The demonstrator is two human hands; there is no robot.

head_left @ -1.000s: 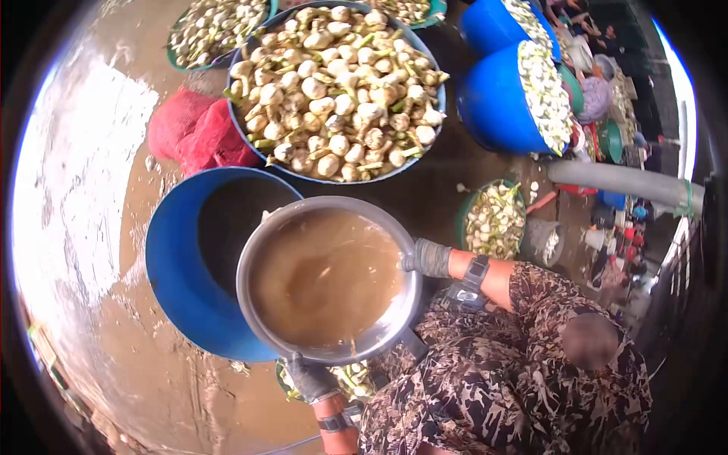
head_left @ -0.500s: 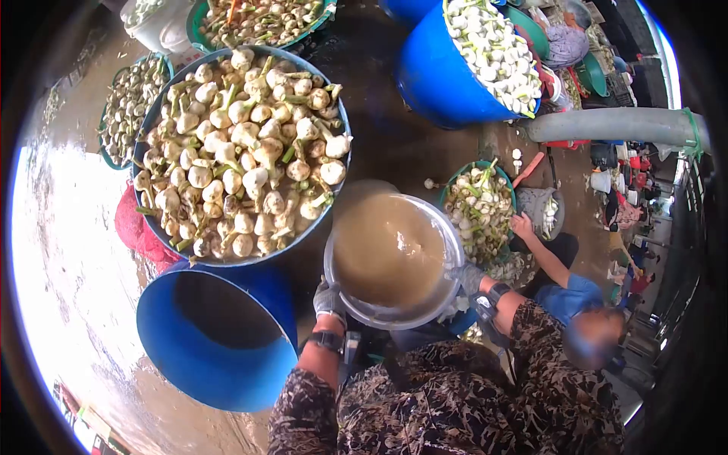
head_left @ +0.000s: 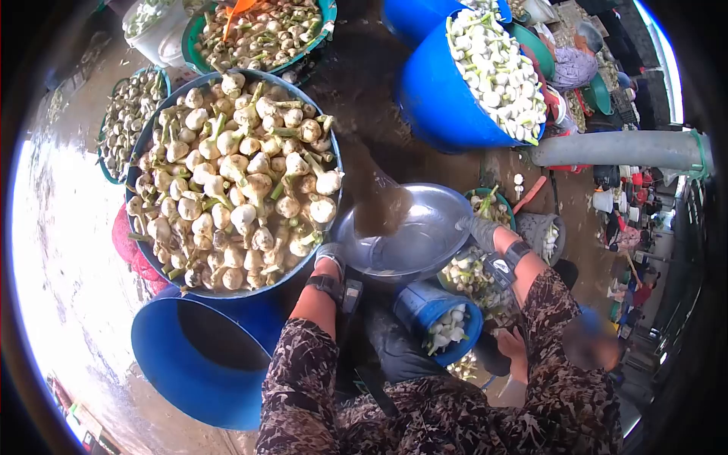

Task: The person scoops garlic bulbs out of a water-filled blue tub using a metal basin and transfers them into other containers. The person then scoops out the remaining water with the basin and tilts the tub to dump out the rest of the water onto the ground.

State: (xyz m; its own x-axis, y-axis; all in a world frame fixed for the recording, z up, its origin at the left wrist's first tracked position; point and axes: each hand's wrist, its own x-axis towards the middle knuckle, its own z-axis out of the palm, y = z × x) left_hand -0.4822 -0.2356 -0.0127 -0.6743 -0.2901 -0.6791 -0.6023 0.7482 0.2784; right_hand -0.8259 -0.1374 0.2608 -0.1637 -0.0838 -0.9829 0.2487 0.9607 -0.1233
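Observation:
Both my gloved hands grip the rim of a shiny metal basin (head_left: 436, 235), which is tilted away from me. Brown muddy water (head_left: 385, 211) pours over its far side onto the wet floor. My left hand (head_left: 331, 256) is closed on the near-left rim, close to a large blue tub (head_left: 135, 220) heaped with muddy garlic bulbs (head_left: 235, 182). On the right rim, my right hand (head_left: 483, 230) is closed too, its fingers partly hidden. Just below the basin stands a small blue bucket (head_left: 409, 302) holding white peeled-looking garlic.
A wide blue barrel (head_left: 163, 371) leans at lower left. A big blue drum (head_left: 425, 98) full of white garlic stands at upper right, near a grey pipe (head_left: 622, 149). Another person's hand (head_left: 514, 347) is close to my right forearm. A green tub (head_left: 331, 29) is at the back.
The basin has tipped away from me and most of its muddy water has flowed out, baring its shiny inside. The small blue bucket has come into fuller view.

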